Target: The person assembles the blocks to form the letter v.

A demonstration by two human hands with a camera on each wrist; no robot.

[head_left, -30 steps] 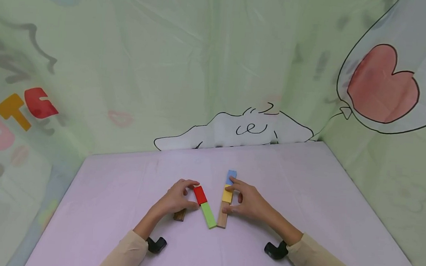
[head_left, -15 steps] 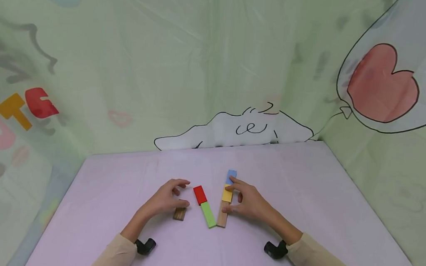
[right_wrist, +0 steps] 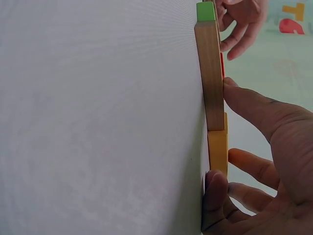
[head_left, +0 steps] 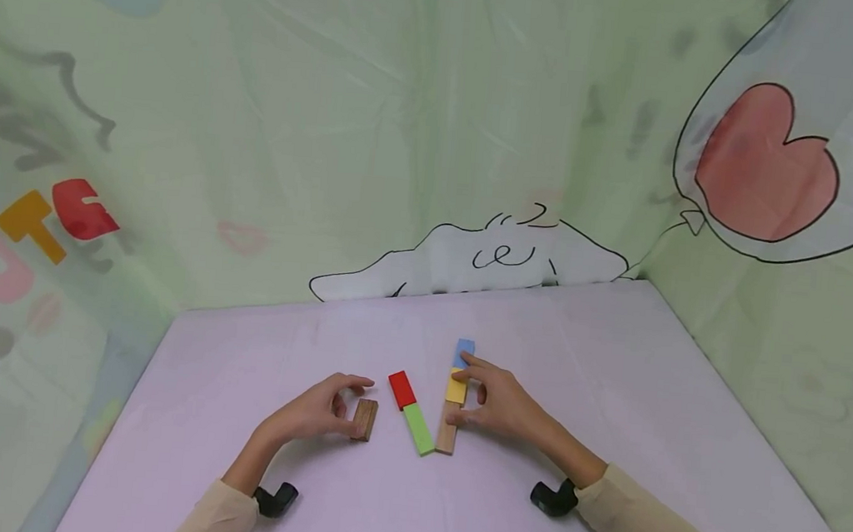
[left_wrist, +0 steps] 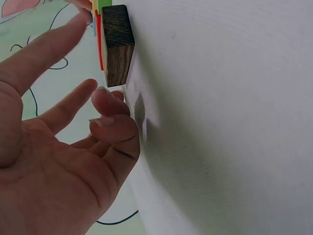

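Note:
My left hand (head_left: 320, 408) is beside a dark brown wooden block (head_left: 364, 420), thumb and forefinger spread apart. In the left wrist view the block (left_wrist: 117, 46) lies just beyond the fingertips, with a gap between thumb and fingers. My right hand (head_left: 500, 399) rests on a row of blocks: its thumb touches the light wooden block (head_left: 446, 436), while other fingers reach the yellow block (head_left: 456, 389) and the blue block (head_left: 465, 348). A red block (head_left: 402, 390) and a green block (head_left: 418, 431) form a slanted second row, whose near end meets the light wooden block.
A pale lilac cloth covers the table (head_left: 571, 336). Printed curtains (head_left: 332, 125) with letters and a heart balloon stand behind and at both sides. Each wrist carries a black camera mount, such as the left mount (head_left: 277, 500).
My left hand has let go of the red block and moved left and nearer to the dark brown block, which has turned slightly. My right hand has stayed in place.

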